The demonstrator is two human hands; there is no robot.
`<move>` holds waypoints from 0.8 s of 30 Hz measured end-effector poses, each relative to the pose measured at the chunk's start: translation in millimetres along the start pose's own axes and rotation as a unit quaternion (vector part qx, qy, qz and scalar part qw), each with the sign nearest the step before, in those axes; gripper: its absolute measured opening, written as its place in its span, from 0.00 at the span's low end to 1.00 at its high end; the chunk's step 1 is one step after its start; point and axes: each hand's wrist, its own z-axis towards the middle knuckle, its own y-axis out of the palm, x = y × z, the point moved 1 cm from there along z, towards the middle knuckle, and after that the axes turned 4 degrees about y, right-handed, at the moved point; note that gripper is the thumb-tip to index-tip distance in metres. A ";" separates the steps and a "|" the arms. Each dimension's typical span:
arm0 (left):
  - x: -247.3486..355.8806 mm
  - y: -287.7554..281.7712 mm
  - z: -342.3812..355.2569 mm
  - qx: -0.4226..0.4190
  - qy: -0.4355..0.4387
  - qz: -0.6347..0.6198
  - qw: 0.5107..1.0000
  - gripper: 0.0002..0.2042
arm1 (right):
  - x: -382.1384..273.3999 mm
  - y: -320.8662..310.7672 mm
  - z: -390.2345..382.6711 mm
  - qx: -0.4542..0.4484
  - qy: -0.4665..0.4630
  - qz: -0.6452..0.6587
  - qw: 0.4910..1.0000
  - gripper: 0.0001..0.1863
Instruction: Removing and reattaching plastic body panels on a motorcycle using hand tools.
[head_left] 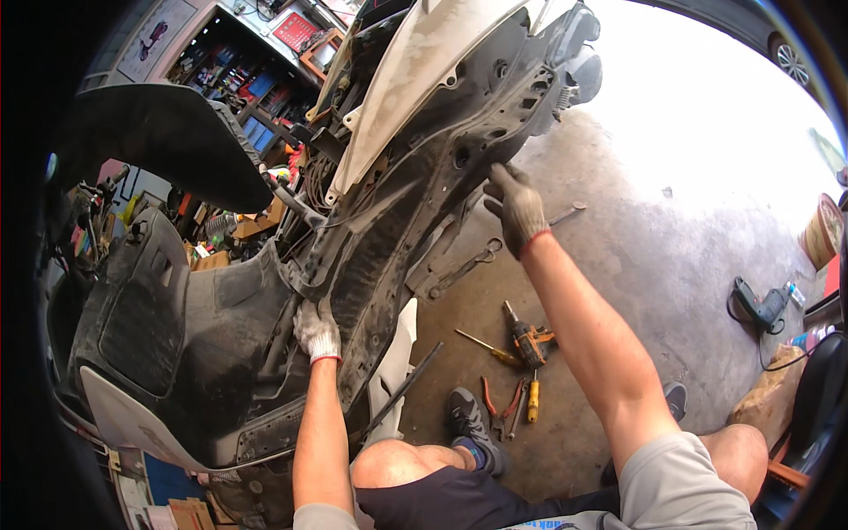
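A partly stripped scooter with dusty black plastic panels (375, 278) and a long pale side cover (397, 84) fills the left and middle of the view. My left hand (316, 331), in a grey-white knit glove with a red cuff, grips the edge of a black floorboard panel; its fingertips are partly hidden in the gap there. My right hand (519, 212), gloved alike, is held beside the far lower part of the long black panel. Its fingers are apart and slightly blurred, and nothing shows in them. The black seat (159, 141) stands raised at the upper left.
On the concrete floor lie an orange-black power drill (528, 343), a screwdriver (490, 348), red-handled pliers (502, 406) and a yellow-handled screwdriver (533, 399). A metal link-shaped part (464, 268) rests beside the scooter. To the right lies a dark green corded power tool (761, 305).
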 end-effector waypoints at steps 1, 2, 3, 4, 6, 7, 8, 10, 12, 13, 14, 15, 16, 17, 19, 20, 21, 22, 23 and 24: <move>1.8 0.8 0.3 -0.016 0.002 -0.006 1.000 0.23 | -9.7 0.7 10.5 -0.027 0.018 0.025 0.999 0.20; 3.8 1.3 -0.9 -0.016 0.006 -0.008 1.000 0.23 | -17.9 2.9 19.7 -0.025 0.015 0.026 0.999 0.20; 3.2 1.4 -2.7 -0.009 0.008 0.007 1.000 0.23 | -22.4 5.9 29.3 -0.040 0.057 0.042 0.997 0.20; 2.5 1.3 -5.0 -0.002 0.011 0.021 1.000 0.24 | -24.7 7.8 35.6 -0.056 0.099 0.058 0.992 0.20; 0.0 0.5 -10.5 0.021 0.015 0.025 0.999 0.22 | -21.8 13.1 43.7 -0.039 0.091 0.045 0.994 0.20; -2.5 -1.0 -11.5 0.015 0.022 0.031 0.999 0.22 | -19.9 15.8 48.4 -0.022 0.093 0.017 0.995 0.24; -4.2 -1.9 -11.0 0.009 0.030 0.036 0.999 0.22 | -19.9 17.1 53.7 -0.004 0.095 -0.011 0.995 0.28; 8.0 2.8 -12.1 -0.013 0.038 0.032 0.999 0.23 | -15.8 2.9 85.8 0.026 0.070 -0.078 0.994 0.33; 4.8 2.5 -13.7 -0.008 0.056 0.063 0.996 0.24 | -19.5 10.8 89.6 0.021 0.064 -0.150 0.986 0.33; 7.0 3.1 -13.2 -0.016 0.068 0.061 0.996 0.23 | -22.7 11.8 90.0 0.076 0.043 -0.191 0.978 0.33; 9.5 3.7 -13.0 -0.016 0.074 0.058 0.996 0.23 | -23.6 9.3 87.2 0.112 0.028 -0.223 0.968 0.35; -1.0 -5.9 -13.1 -0.024 0.071 0.062 0.995 0.23 | -20.7 19.9 72.1 0.095 0.038 -0.203 0.974 0.35; -2.7 -8.8 -13.3 -0.033 0.074 0.058 0.995 0.22 | -22.5 19.8 63.5 0.086 0.041 -0.186 0.978 0.36; -5.0 -10.9 -13.3 -0.027 0.086 0.059 0.994 0.21 | -24.5 23.0 56.8 0.085 0.039 -0.183 0.979 0.36; 0.2 -8.4 -13.3 -0.033 0.094 0.056 0.993 0.21 | -31.1 17.6 54.0 0.127 -0.002 -0.218 0.968 0.36; 1.4 -7.9 -13.2 -0.039 0.095 0.058 0.993 0.21 | -33.8 15.3 54.0 0.130 -0.004 -0.218 0.967 0.36; 0.1 -7.8 -13.2 -0.033 0.098 0.062 0.993 0.23 | -36.8 14.7 51.5 0.137 0.008 -0.241 0.961 0.36; -1.3 -7.4 -12.0 -0.033 0.099 0.063 0.992 0.23 | -41.1 16.7 48.2 0.142 0.020 -0.263 0.954 0.36; -3.1 -6.8 -10.9 -0.045 0.093 0.070 0.992 0.24 | -35.8 18.7 53.5 0.181 -0.022 -0.255 0.950 0.29; -1.7 -8.0 -11.0 -0.058 0.084 0.077 0.992 0.24 | -37.6 18.8 51.0 0.180 -0.019 -0.255 0.950 0.29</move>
